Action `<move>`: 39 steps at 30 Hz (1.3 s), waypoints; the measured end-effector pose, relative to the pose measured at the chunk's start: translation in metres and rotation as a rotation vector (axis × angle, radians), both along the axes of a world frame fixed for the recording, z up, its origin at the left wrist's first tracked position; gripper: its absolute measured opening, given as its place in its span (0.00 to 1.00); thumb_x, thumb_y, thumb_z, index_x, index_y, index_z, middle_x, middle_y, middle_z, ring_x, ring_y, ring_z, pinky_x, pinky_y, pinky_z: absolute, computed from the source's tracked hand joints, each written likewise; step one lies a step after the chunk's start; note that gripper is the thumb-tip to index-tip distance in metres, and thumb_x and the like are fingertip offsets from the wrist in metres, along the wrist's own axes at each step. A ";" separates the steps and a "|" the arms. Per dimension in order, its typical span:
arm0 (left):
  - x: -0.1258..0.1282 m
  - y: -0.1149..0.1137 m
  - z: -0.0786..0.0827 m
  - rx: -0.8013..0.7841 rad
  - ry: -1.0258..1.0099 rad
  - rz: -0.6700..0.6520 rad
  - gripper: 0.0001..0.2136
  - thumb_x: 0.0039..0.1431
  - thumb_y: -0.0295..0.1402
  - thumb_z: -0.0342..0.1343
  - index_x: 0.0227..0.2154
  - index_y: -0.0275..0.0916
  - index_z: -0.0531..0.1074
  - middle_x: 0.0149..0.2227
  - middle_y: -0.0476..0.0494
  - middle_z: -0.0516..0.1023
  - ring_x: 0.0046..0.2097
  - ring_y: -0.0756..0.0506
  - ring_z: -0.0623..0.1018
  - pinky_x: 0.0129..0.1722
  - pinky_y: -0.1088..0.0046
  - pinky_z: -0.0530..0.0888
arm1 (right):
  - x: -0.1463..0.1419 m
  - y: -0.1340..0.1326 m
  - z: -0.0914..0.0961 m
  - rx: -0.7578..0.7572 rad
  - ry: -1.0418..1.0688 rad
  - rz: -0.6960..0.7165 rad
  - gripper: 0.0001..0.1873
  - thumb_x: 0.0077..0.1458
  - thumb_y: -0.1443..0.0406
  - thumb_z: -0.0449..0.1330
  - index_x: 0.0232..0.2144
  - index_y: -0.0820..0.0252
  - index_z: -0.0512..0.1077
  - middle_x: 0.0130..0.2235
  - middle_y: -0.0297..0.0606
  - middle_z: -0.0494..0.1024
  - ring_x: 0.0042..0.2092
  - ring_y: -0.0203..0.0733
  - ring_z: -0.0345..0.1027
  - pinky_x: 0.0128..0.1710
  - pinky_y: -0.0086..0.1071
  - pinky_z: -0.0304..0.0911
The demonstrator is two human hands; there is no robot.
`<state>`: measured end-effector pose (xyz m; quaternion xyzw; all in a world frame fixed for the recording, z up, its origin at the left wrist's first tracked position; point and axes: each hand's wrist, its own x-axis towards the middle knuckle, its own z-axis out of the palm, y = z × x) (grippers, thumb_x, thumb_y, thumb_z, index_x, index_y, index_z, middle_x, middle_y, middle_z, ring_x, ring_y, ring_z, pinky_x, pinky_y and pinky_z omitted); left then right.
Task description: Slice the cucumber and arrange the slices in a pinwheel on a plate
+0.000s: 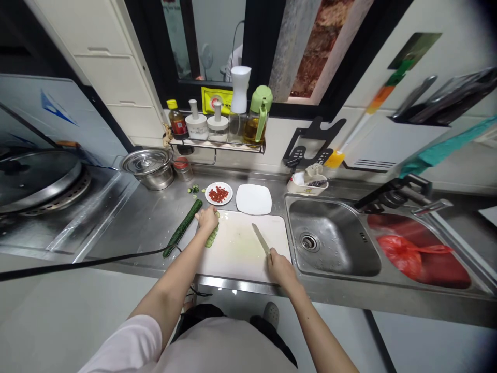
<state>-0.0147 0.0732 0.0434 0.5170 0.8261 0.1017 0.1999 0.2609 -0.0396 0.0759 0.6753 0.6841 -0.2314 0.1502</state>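
A white cutting board [240, 248] lies on the steel counter in front of me. My left hand [208, 218] rests closed over a pile of cucumber slices [212, 238] at the board's far left corner. A whole cucumber [182, 228] lies just left of the board, beside that hand. My right hand [280, 268] grips the handle of a knife [259, 237], whose blade points away from me over the middle of the board, clear of the slices.
Behind the board stand a small plate of chopped red chili [218, 194] and an empty white square plate [253, 199]. A steel pot [147, 167] and stove sit left, a sink [334, 241] right, with a red bag [404, 254] beyond. A black cable [97, 261] crosses the counter's front.
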 end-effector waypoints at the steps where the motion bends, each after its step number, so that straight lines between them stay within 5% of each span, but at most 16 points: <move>1: 0.001 -0.001 0.002 0.011 -0.021 0.005 0.10 0.56 0.32 0.52 0.41 0.45 0.73 0.41 0.42 0.80 0.51 0.38 0.72 0.50 0.59 0.58 | 0.000 0.000 0.000 -0.004 0.000 -0.002 0.18 0.65 0.61 0.39 0.49 0.61 0.63 0.41 0.50 0.77 0.42 0.46 0.73 0.36 0.33 0.57; 11: 0.042 -0.046 0.005 0.016 -0.348 -0.092 0.09 0.53 0.31 0.55 0.38 0.45 0.75 0.36 0.51 0.80 0.42 0.46 0.76 0.48 0.66 0.62 | 0.000 0.000 0.000 0.004 0.007 -0.005 0.18 0.66 0.61 0.38 0.48 0.60 0.63 0.41 0.49 0.77 0.43 0.48 0.73 0.36 0.33 0.58; 18: 0.061 -0.071 -0.010 0.001 -0.259 -0.227 0.08 0.56 0.35 0.55 0.39 0.45 0.75 0.37 0.48 0.80 0.44 0.43 0.75 0.48 0.64 0.61 | 0.000 -0.001 0.003 0.010 -0.020 0.013 0.17 0.65 0.62 0.40 0.48 0.60 0.63 0.42 0.49 0.77 0.44 0.46 0.73 0.36 0.32 0.57; 27: 0.047 -0.073 -0.005 0.011 -0.080 -0.384 0.18 0.59 0.25 0.47 0.47 0.48 0.73 0.46 0.44 0.78 0.53 0.39 0.68 0.49 0.61 0.57 | 0.002 -0.004 0.009 0.027 -0.023 0.057 0.17 0.66 0.60 0.40 0.47 0.59 0.64 0.43 0.47 0.77 0.44 0.47 0.72 0.37 0.33 0.57; 39: 0.038 -0.058 -0.018 0.027 -0.025 -0.320 0.11 0.58 0.29 0.51 0.41 0.45 0.75 0.47 0.42 0.76 0.53 0.39 0.66 0.48 0.59 0.57 | -0.029 -0.026 0.021 -0.001 0.035 0.211 0.15 0.66 0.63 0.40 0.46 0.59 0.65 0.41 0.47 0.77 0.43 0.47 0.72 0.38 0.33 0.57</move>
